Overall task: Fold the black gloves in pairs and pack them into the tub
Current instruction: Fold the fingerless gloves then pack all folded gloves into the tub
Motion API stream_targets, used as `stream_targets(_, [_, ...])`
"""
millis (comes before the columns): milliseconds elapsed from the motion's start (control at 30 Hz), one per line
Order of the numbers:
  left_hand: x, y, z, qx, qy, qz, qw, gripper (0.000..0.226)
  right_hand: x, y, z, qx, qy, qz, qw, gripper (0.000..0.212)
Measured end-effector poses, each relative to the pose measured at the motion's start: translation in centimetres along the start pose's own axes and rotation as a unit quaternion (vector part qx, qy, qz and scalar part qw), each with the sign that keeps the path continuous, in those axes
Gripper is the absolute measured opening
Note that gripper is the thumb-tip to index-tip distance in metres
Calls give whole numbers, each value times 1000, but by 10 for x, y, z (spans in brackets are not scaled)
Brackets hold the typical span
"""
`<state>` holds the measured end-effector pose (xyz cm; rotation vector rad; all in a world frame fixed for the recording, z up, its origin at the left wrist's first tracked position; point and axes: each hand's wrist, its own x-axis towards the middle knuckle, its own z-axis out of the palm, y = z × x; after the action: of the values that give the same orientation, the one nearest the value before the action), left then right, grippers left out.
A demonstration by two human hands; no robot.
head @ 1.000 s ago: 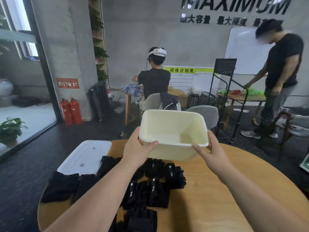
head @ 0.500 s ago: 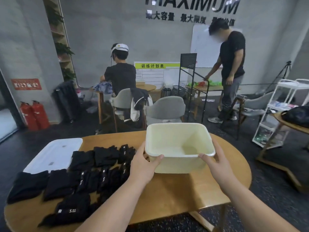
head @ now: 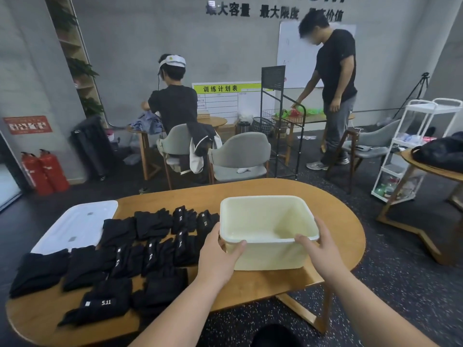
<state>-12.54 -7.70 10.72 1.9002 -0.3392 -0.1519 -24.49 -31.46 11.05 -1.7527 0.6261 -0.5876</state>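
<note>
A cream plastic tub (head: 269,221) stands on the right half of the oval wooden table (head: 340,236), and nothing lies inside it. My left hand (head: 218,256) grips its near left corner, thumb over the rim. My right hand (head: 318,249) holds the near right corner the same way. Several folded black gloves (head: 140,249) with white labels are spread in rows over the table's left half, just left of the tub.
A white tub lid (head: 75,225) lies at the table's far left edge. Grey chairs (head: 240,156) stand behind the table. Two people work at tables further back. A white trolley (head: 411,146) and a second round table (head: 436,169) are at the right.
The tub has come down from in front of me to the table's right half, with both hands still on its near corners. The view has swung right, so the gloves now lie to the left.
</note>
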Motion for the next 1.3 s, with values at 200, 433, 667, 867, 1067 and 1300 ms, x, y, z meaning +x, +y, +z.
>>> stream_targets(200, [4,7,9,29,-8,17,999,70,7,2,-5,-60,30,-2,998,79])
stream_targets(433, [11,7,5,66,-2,18,998,94,13,-14,5,-255,72,-92,960,82])
stream_targets(667, [11,-6,-33,110,5,49,993,87,5,-49,75,-338,29,-234,911,73])
stream_targets(867, [5,-35,-86,203,21,64,977,73,-20,-65,143,-363,-57,-332,869,65])
stream_targets(1067, [-5,-71,-136,240,37,59,968,66,-47,-69,198,-369,-129,-393,832,64])
stream_targets(1300, [-14,-95,-178,262,72,33,962,60,-68,-62,246,-371,-215,-412,804,63])
